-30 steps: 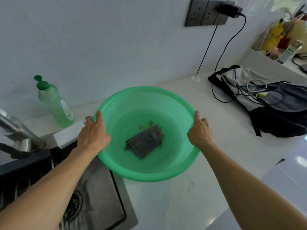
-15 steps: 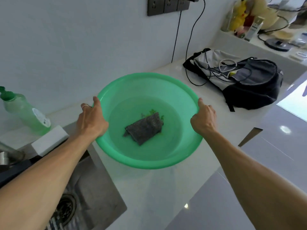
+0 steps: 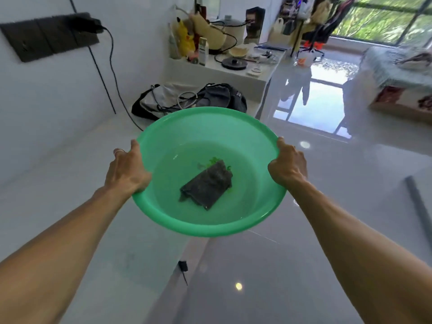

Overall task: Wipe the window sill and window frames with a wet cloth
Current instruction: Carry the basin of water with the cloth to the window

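A dark socket panel [image 3: 50,36] is mounted on the white wall at far left, with a black cable [image 3: 112,73] running down from it. The left hand [image 3: 126,170] grips the left rim of the green basin [image 3: 210,120], thumb over the edge, fingers curled beneath; a ring sits on one finger. The basin is carried in the air above the white countertop [image 3: 58,183] edge and the glossy floor [image 3: 327,253]. A folded grey cloth [image 3: 207,188] lies on the basin bottom, submerged in shallow water. Behind the basin a dark backpack [image 3: 219,97] rests on the countertop. The right hand [image 3: 287,164] grips the right rim likewise. The window [image 3: 385,17] appears at upper right.
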A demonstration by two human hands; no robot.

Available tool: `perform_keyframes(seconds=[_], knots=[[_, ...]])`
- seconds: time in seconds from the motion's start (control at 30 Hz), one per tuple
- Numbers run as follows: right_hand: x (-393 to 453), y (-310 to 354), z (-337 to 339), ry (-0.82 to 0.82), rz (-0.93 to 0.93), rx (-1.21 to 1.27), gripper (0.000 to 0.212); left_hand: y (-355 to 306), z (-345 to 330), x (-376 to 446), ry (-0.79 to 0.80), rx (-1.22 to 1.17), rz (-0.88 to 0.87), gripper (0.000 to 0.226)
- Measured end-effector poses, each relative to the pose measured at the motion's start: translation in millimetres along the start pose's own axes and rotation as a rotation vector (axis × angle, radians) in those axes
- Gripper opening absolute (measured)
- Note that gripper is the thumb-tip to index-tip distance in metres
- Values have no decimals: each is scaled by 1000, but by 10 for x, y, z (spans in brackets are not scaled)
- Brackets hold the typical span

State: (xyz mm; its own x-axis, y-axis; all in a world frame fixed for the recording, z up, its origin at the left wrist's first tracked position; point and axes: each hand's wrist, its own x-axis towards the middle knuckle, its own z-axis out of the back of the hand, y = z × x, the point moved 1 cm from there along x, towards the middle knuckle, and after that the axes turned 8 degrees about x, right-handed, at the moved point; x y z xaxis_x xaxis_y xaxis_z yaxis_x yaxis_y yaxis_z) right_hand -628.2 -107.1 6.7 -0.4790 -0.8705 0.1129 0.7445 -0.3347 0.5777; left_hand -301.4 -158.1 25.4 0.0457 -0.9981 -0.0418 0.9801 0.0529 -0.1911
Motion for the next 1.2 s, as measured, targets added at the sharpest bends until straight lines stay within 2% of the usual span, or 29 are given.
perform_keyframes(seconds=[0.13, 0.3, 0.53, 0.7, 0.97, 1.2], knots=[[352, -850, 647, -61, -70, -4, 62, -1130, -227, 92, -6, -10, -116, 60], [832, -1830, 1399, -108, -134, -21, 60, -2496, -474, 150, -3, -43, -209, 49], [1543, -3077, 2397, -174, -282, -44, 57, -4461, -792, 459, -15, -84, -378, 47], [2189, -3790, 2811, -230, -385, -77, 56, -5701, -1031, 981, 27, -137, -525, 42], [3936, -4650, 3455, -354, -487, -64, 56, -7972, -1140, 2229, 39, -166, -704, 70], [5731, -5363, 3875, -372, -518, -32, 57, -9769, -1264, 3443, 31, -121, -752, 64]])
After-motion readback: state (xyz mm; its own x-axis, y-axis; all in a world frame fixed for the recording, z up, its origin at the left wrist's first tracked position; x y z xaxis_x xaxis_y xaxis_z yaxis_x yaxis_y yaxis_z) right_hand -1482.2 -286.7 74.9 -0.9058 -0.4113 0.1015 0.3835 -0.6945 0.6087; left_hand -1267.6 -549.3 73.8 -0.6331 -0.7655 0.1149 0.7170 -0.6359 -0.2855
